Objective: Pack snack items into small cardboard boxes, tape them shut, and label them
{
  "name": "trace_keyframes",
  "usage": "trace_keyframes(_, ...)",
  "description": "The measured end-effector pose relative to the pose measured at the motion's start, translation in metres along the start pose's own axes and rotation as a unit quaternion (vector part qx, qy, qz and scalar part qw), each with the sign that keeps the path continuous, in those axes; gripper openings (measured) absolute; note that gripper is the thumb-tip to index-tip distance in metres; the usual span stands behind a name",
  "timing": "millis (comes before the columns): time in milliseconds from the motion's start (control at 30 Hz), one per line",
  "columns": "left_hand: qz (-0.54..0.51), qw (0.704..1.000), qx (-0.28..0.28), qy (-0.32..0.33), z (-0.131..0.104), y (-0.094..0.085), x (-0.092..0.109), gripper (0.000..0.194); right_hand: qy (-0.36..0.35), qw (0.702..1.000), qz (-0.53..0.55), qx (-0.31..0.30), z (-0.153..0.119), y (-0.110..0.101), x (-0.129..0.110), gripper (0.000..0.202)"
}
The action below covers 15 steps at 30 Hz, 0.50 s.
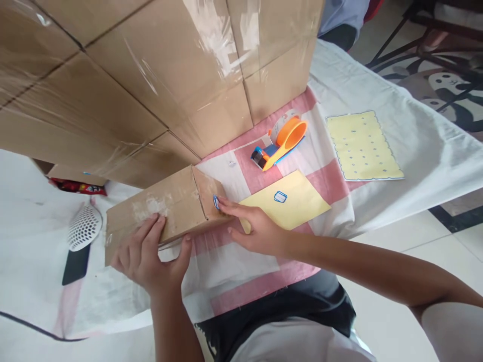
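Observation:
A long cardboard box [173, 201] lies on the checked cloth in front of me. My left hand [154, 251] rests on the box's top and near side, thumb and fingers apart. At the box's right end, the fingertips of my right hand [256, 226] touch a small blue-edged sticker [216, 202]; that hand's thumb is held apart from its fingers. Just beyond my right hand lies a yellow sheet [298, 196] bearing a blue-outlined label [280, 196]. An orange tape dispenser [285, 143] sits behind that sheet.
Wrapped cardboard boxes [158, 65] form a wall at the back. A second yellow sheet [364, 146] with small marks lies at the right. At the left are a white perforated ladle [85, 228] and a red packet [77, 186]. Part of a person [341, 20] shows at the top right.

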<state>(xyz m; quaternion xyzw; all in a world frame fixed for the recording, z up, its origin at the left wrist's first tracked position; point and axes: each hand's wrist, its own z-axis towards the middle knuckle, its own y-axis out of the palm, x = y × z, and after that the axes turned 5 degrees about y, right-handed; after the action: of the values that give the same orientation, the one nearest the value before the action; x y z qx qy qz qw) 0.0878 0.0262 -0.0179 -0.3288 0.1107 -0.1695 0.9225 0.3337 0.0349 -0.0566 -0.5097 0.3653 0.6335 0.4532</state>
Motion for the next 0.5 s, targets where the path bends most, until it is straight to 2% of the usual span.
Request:
trace_keyframes(67,-0.008,1.000,0.005,0.002,-0.003,-0.003,0.000,0.056,0.012,0.999,0.033,0.014,-0.005,-0.002,-0.003,0.044)
trace_keyframes(133,-0.006,1.000,0.005,0.003,-0.009,-0.006,-0.001,0.055,0.035,0.999,0.013,0.025,-0.008,-0.003,-0.006,0.041)
trace_keyframes(167,-0.005,1.000,0.008,0.004,-0.012,-0.008,-0.001,0.055,0.049,0.998,-0.013,0.024,-0.008,-0.003,-0.007,0.054)
trace_keyframes(233,-0.013,1.000,0.020,0.019,-0.020,-0.011,-0.004,0.055,0.057,0.995,-0.085,0.000,-0.001,0.001,-0.007,0.099)
trace_keyframes(300,-0.032,0.998,0.037,0.036,-0.028,-0.016,-0.008,0.057,0.017,0.986,-0.163,-0.042,0.010,0.008,-0.004,0.133)
trace_keyframes(400,-0.068,0.996,0.030,0.051,-0.035,-0.026,-0.012,0.065,-0.082,0.967,-0.235,-0.062,0.023,0.014,-0.001,0.142)
trace_keyframes(467,-0.081,0.994,0.039,0.056,-0.038,-0.031,-0.010,0.077,-0.133,0.958,-0.249,-0.052,0.018,0.004,-0.006,0.146)
trace_keyframes(500,-0.088,0.992,0.061,0.060,-0.041,-0.032,-0.006,0.084,-0.147,0.955,-0.254,-0.044,0.010,-0.007,-0.012,0.146)
